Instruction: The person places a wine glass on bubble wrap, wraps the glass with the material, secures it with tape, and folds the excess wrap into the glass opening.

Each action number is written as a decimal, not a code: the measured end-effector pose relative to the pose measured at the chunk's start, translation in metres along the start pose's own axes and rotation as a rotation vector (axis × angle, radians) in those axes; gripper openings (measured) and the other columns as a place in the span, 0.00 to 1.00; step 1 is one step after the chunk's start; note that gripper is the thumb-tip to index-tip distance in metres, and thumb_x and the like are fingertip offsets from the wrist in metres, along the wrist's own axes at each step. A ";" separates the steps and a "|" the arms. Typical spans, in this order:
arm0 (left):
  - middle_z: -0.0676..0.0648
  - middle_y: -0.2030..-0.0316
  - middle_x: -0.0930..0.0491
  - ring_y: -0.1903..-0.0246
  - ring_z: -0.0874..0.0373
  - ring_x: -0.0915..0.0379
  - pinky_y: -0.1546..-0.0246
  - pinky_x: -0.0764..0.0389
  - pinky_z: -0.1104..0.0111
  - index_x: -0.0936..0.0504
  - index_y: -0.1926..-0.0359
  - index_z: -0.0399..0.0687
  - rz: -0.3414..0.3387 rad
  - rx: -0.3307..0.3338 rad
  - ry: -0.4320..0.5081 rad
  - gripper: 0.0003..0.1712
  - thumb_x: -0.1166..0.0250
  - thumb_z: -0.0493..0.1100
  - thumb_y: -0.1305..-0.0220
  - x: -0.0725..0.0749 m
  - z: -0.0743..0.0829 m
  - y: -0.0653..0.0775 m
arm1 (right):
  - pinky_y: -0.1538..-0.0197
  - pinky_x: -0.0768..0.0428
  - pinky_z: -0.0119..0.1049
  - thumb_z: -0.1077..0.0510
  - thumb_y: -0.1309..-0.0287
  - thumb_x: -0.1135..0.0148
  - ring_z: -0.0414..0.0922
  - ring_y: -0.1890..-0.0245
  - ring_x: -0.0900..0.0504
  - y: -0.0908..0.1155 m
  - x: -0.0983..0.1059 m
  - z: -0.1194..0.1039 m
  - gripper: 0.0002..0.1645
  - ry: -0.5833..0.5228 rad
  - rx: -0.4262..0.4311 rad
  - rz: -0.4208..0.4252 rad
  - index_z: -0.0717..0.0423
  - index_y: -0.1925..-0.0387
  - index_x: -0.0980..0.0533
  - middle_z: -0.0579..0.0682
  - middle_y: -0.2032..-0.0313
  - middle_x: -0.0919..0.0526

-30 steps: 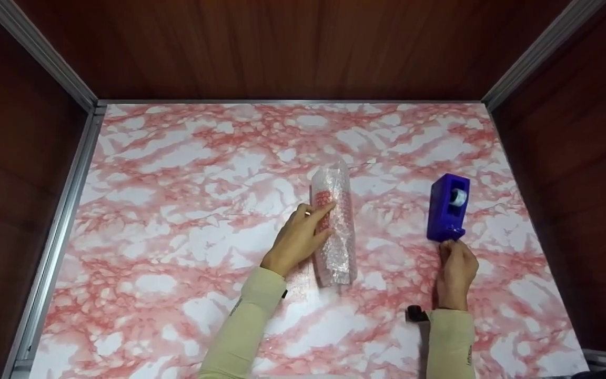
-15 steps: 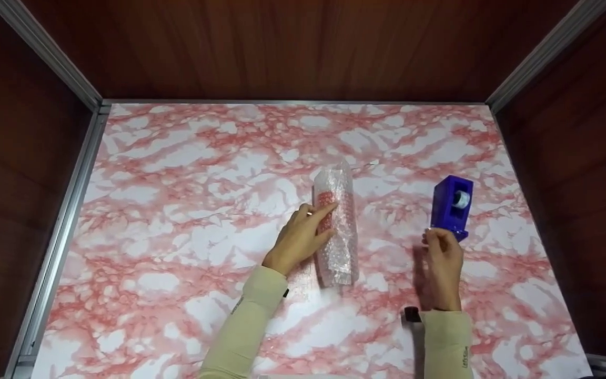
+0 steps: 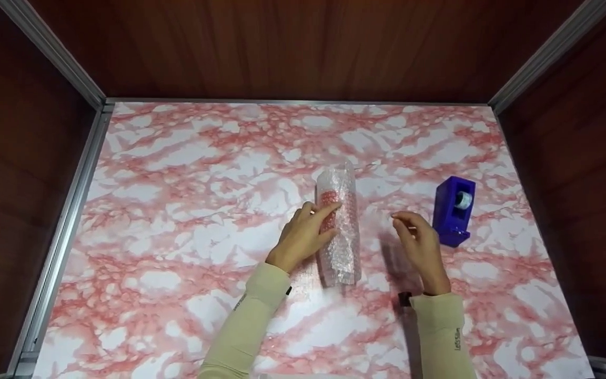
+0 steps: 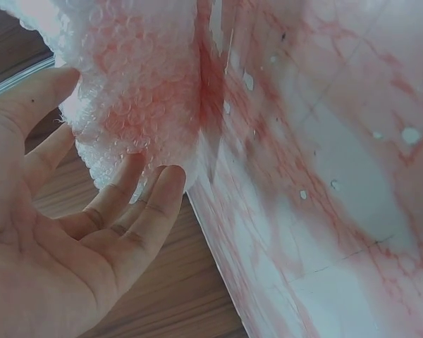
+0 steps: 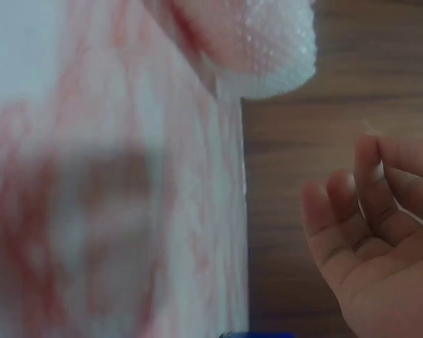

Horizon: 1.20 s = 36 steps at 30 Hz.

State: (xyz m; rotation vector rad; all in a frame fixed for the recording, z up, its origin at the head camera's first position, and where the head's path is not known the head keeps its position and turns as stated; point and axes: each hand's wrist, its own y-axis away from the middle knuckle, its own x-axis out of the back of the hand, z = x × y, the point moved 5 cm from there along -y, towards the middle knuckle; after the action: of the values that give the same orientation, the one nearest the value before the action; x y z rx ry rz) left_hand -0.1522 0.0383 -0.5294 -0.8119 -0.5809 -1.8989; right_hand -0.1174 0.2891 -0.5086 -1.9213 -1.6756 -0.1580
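Observation:
A bundle of clear bubble wrap (image 3: 344,239), with red showing through, lies lengthwise on the table. My left hand (image 3: 301,238) rests on its left side, index finger and thumb laid on the wrap. The left wrist view shows those fingers loosely bent against the bubbles. Right of the bundle, my right hand (image 3: 421,251) is raised over the table, thumb and index fingertips pinched together. A thin clear strip of tape (image 5: 369,127) sticks out from the pinch in the right wrist view. Beside that hand stands a blue tape dispenser (image 3: 446,213) carrying a small tape roll (image 3: 463,200).
The table (image 3: 177,316) has a red-and-white marbled cover. Dark wood panels (image 3: 303,50) with metal frame rails (image 3: 71,202) enclose it at the back and on both sides.
My right hand has pulled away from the front of the tape dispenser and moved left toward the bundle, fingertips pinched. My left hand stays on the bubble wrap.

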 end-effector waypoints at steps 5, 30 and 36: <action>0.47 0.44 0.33 0.55 0.54 0.33 0.67 0.26 0.64 0.39 0.25 0.75 0.007 -0.010 -0.025 0.36 0.36 0.57 0.31 -0.001 0.001 -0.001 | 0.57 0.25 0.31 0.69 0.35 0.37 0.47 0.62 0.22 -0.008 -0.017 -0.007 0.12 0.084 0.146 -0.120 0.61 0.52 0.16 0.54 0.61 0.17; 0.46 0.52 0.33 0.58 0.51 0.31 0.68 0.22 0.59 0.32 0.28 0.73 0.040 -0.011 -0.095 0.35 0.33 0.52 0.34 -0.001 0.009 -0.010 | 0.60 0.23 0.44 0.61 0.35 0.34 0.50 0.64 0.23 -0.033 -0.092 -0.051 0.06 0.389 0.203 -0.425 0.58 0.60 0.14 0.52 0.66 0.18; 0.45 0.51 0.32 0.57 0.49 0.29 0.66 0.21 0.57 0.32 0.29 0.73 0.048 -0.005 -0.124 0.36 0.31 0.52 0.36 -0.001 0.010 -0.011 | 0.63 0.20 0.46 0.64 0.41 0.30 0.54 0.66 0.22 -0.030 -0.097 -0.060 0.05 0.503 0.343 -0.340 0.61 0.63 0.15 0.56 0.66 0.18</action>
State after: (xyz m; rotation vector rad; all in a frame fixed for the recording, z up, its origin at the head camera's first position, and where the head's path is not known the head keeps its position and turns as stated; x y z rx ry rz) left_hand -0.1592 0.0505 -0.5237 -0.9440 -0.6277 -1.8162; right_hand -0.1487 0.1766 -0.4918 -1.2109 -1.5438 -0.4183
